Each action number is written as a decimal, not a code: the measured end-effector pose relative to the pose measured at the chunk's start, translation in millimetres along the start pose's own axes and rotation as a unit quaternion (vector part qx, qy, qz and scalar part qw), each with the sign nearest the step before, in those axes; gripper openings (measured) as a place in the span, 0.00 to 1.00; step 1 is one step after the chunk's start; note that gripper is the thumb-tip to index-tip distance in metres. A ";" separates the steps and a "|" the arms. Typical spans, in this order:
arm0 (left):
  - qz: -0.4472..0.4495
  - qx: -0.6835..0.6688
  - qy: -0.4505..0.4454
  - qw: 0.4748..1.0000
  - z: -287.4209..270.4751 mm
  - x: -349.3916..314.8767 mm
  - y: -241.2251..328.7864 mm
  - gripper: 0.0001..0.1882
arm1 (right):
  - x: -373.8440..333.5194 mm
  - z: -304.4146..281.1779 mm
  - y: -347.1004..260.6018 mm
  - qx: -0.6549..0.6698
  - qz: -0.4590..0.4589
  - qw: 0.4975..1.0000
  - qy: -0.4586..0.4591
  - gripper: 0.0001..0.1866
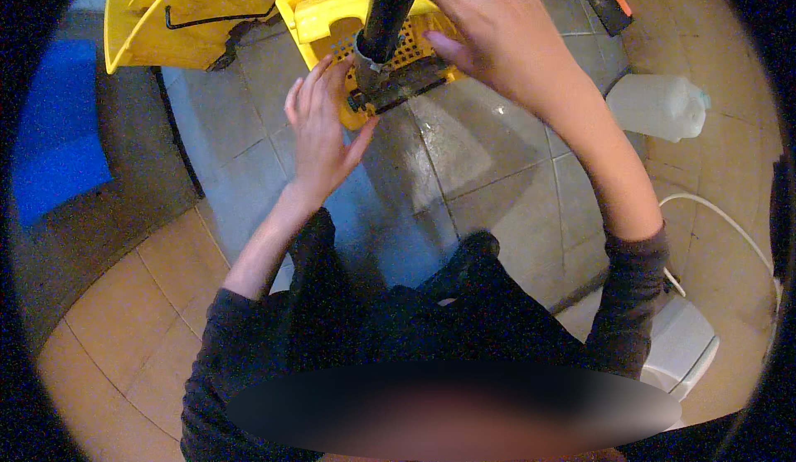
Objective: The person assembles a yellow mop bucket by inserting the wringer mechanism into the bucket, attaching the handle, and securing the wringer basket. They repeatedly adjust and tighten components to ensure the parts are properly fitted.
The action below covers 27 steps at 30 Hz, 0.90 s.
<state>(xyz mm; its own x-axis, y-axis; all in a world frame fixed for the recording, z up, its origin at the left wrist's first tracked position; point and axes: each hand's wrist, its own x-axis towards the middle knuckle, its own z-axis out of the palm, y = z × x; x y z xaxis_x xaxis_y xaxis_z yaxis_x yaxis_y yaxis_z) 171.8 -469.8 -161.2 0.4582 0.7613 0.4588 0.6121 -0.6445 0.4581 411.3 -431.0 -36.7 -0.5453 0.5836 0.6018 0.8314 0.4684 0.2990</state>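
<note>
A yellow perforated wringer (365, 22), black pole (391, 6), grey floor tiles (489, 163), translucent white jug (659, 107), blue mat (54, 130).

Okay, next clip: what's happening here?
A person stands over a yellow mop wringer on a wet grey tiled floor. A dark mop handle goes down into it. The left hand is open with its fingers at the clamp at the foot of the handle; the right hand is spread beside the handle. A yellow bucket stands at the left and a white plastic jug lies at the right.
</note>
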 end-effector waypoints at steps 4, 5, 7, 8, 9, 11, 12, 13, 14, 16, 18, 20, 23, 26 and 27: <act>0.001 -0.016 -0.009 1.000 16.5 9.5 -12.2 0.30 | 3.7 23.2 5.1 0.336 0.087 0.899 -0.266 0.34; -0.013 -0.038 -0.002 0.999 21.4 8.6 -14.2 0.29 | 2.6 28.5 3.9 0.375 0.053 0.885 -0.271 0.42; -0.028 -0.071 0.026 0.997 31.2 3.8 -17.0 0.27 | 2.3 42.7 -3.2 0.263 0.027 0.944 -0.197 0.21; -0.040 -0.087 0.040 0.995 36.3 -0.2 -14.2 0.26 | -1.2 44.9 -5.2 0.209 0.015 0.965 -0.158 0.15; -0.028 -0.101 0.050 0.993 40.1 -3.5 -16.8 0.25 | -4.8 47.3 -8.7 0.260 0.062 0.953 -0.139 0.18; -0.006 -0.136 0.078 0.988 46.1 -7.9 -19.9 0.24 | -12.6 46.9 -12.9 0.246 0.062 0.961 -0.111 0.22; 0.015 -0.127 0.087 0.988 47.2 -8.1 -23.3 0.24 | -13.5 46.7 -13.9 0.254 0.053 0.959 -0.111 0.23; 0.037 -0.117 0.095 0.988 47.6 -8.8 -25.6 0.23 | -16.5 42.9 -15.5 0.291 0.070 0.938 -0.173 0.36; 0.083 -0.104 0.115 0.985 47.6 -7.4 -28.0 0.22 | -16.2 40.1 -14.7 0.178 0.020 0.971 -0.159 0.36; 0.120 -0.044 0.124 0.984 45.2 -7.9 -28.5 0.21 | -17.2 31.4 -18.1 0.182 0.019 0.973 -0.143 0.34; 0.151 -0.005 0.136 0.979 44.6 -12.7 -22.6 0.20 | -19.8 24.6 -21.3 0.146 0.032 0.973 -0.176 0.31; 0.177 0.037 0.129 0.975 45.9 -21.8 -12.6 0.19 | -28.8 16.7 -24.9 0.140 0.040 0.972 -0.183 0.32; 0.214 0.031 0.082 0.973 46.3 -36.7 -5.1 0.15 | -45.9 12.0 -30.7 0.128 0.043 0.975 -0.176 0.31; 0.236 0.023 0.091 0.967 51.5 -43.2 -5.6 0.14 | -56.9 12.4 -33.3 0.113 0.046 0.977 -0.174 0.32; 0.236 0.023 0.092 0.967 53.7 -43.4 -6.4 0.14 | -58.0 12.8 -32.5 0.115 0.048 0.977 -0.172 0.32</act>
<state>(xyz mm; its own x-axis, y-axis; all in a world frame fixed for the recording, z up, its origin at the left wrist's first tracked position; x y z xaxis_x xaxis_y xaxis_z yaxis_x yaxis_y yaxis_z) 182.6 -494.9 -225.0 0.5729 0.3553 0.7386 0.3934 -0.9098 0.1325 414.6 -471.6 -90.8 -0.5025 0.8019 0.3232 0.8559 0.5142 0.0552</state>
